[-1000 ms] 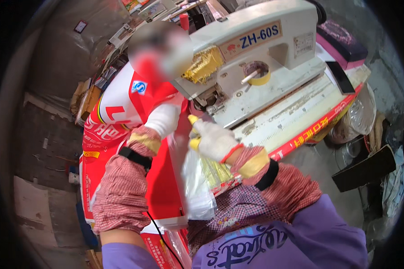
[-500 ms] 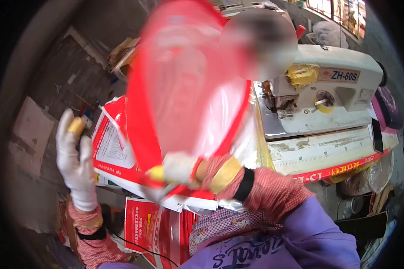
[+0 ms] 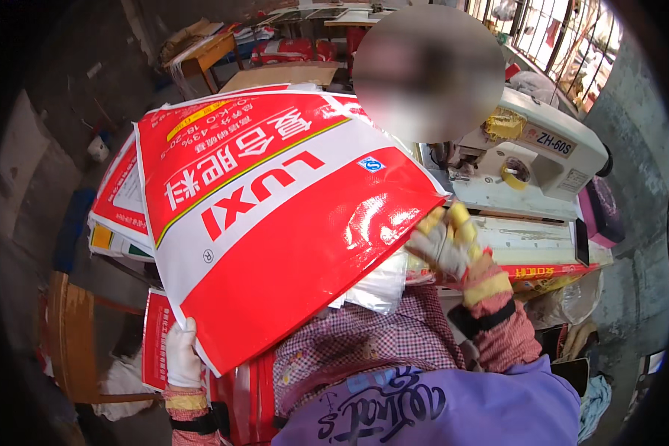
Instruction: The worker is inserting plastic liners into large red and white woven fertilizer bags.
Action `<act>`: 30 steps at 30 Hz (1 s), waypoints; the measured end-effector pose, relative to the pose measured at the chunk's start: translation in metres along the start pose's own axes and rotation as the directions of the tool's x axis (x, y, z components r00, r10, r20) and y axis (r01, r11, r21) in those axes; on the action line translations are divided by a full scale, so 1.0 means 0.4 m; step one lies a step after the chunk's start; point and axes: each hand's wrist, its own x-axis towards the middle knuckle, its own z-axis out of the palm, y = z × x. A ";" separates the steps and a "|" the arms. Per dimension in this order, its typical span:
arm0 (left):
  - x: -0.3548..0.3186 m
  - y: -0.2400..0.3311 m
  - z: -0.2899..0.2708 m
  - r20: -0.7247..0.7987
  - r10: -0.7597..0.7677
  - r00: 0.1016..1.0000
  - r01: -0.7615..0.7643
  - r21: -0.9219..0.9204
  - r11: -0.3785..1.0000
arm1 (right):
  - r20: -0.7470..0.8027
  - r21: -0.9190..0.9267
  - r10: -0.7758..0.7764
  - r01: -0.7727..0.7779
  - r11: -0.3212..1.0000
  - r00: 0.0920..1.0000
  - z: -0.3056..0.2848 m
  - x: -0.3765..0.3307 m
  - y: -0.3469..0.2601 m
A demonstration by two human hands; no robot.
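A large red and white woven plastic sack (image 3: 290, 290), with printed lettering and a thin yellow stripe, lies spread out in front of me over a stack. My left hand (image 3: 183, 357), in a white glove, is closed on its near left corner, thumb on top. At the right corner is my right hand (image 3: 446, 241), gloved in white with yellow-wrapped fingertips. Its fingers are curled at the sack's edge and appear to pinch it. Beneath the sack's near edge shows a clear plastic liner (image 3: 383, 286).
A white sewing machine (image 3: 539, 145) stands at the right on its bed, a phone-like black slab (image 3: 581, 241) beside it. More printed sacks (image 3: 123, 193) lie at left under the spread one. A wooden stool (image 3: 74, 334) stands lower left. A wooden table (image 3: 201, 56) is farther back.
The sack, raised and blurred before, now lies spread flat with its printed face up. My left hand has gone from open in the air to its near left corner; my right hand has moved right.
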 end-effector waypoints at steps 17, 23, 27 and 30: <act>-0.365 -0.550 -0.354 -0.667 -0.241 0.705 -0.085 -0.417 0.905 | -0.011 -0.349 0.100 -0.098 0.932 0.995 0.050 0.566 0.770; -0.594 -0.872 -0.324 -0.588 -0.687 0.428 0.458 -0.514 0.725 | 0.094 -0.955 0.138 0.129 -0.266 0.986 -0.111 0.553 0.968; -0.569 -0.868 -0.363 -0.535 -0.545 0.645 0.763 0.423 0.488 | 0.089 -0.996 0.339 0.086 0.026 0.936 -0.044 0.575 0.980; -0.615 -0.827 -0.445 -0.500 -0.600 0.624 0.741 0.624 0.250 | 0.135 -0.969 0.490 0.012 0.247 0.861 -0.015 0.544 0.986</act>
